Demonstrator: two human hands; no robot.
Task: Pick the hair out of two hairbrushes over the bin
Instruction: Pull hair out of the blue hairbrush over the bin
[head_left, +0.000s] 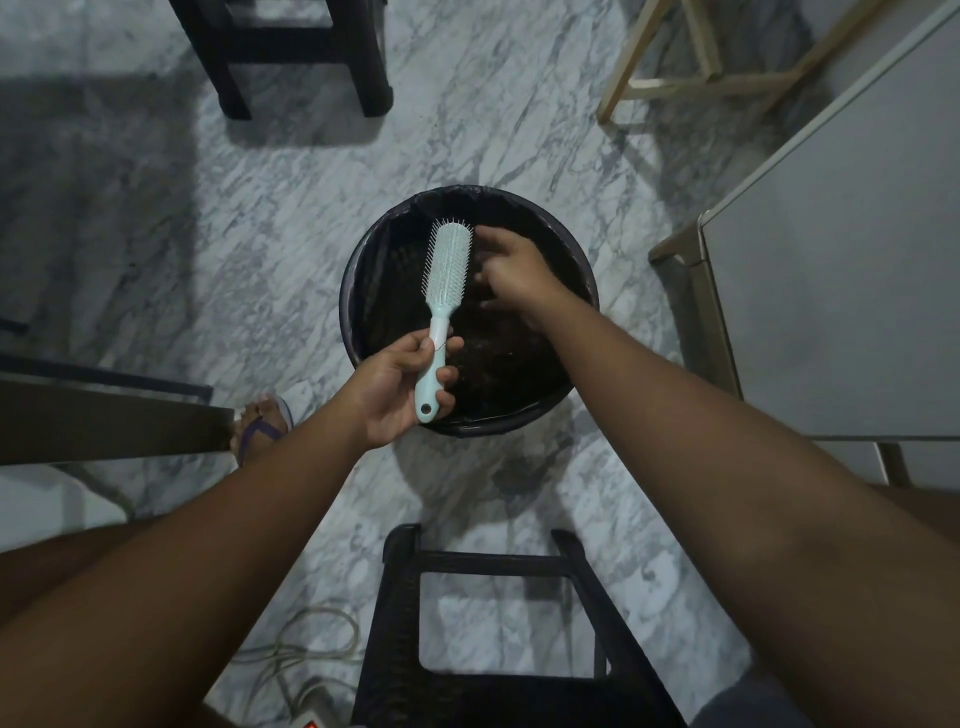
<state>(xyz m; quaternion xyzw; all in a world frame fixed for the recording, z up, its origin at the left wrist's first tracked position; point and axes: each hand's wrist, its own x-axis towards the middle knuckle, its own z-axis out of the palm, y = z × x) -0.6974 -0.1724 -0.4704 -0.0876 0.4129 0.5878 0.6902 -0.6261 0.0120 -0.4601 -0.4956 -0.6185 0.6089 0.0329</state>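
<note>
**One brush held over the bin**

Closest to me is a black stool (498, 597) on the marble floor (234, 234). Left of it lie some pale cords (311, 639) in loops. Both arms reach forward from the bottom corners of my view.

A little farther out on the left, a foot in a purple sandal (262, 428) rests on the floor.

Next come the hands. The left hand (400, 389) is wrapped tight around the handle of a light blue hairbrush (448, 270). The brush stands up and away from me, leaning a bit to the right. Its bristles face up at the camera, and its head is over the open bin (358, 296).

The right hand (511, 273) is just beside the brush head, on its right side, also over the bin. Its fingers bend toward the bristles. I cannot tell if they pinch any hair or hold nothing, because it is too dark and small to see.

The bin is round and black with a black bag (415, 208) inside. Something dark lies at its bottom.

Far off stand a dark stool (291, 47) at the top left and pale wooden legs (701, 78) at the top right. Big grey furniture (831, 260) fills the right side.
</note>
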